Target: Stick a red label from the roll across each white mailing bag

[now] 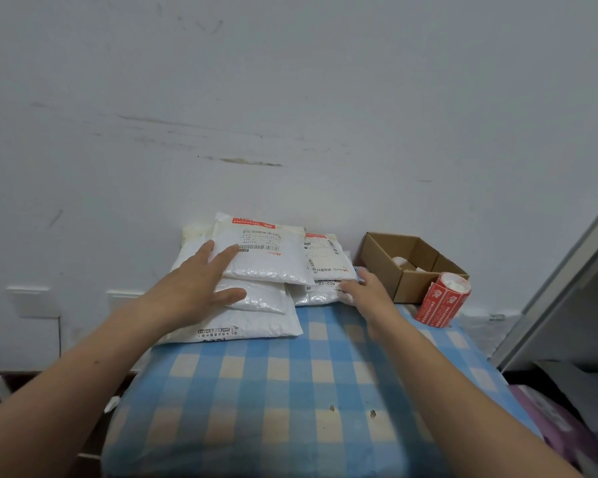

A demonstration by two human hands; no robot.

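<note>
My left hand, fingers apart, rests on stacked white mailing bags; right hand touches them too — curl unclear. Cardboard box holds something white, red label roll just beside.

Left hand and right hand touch the stacked white mailing bags — label roll apart

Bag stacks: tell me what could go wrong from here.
The left stack is loosely piled near the table edge; tugging one bag under the left hand may slide others off. The label roll sits at the right edge beside the cardboard box; the right hand could knock it down.
</note>
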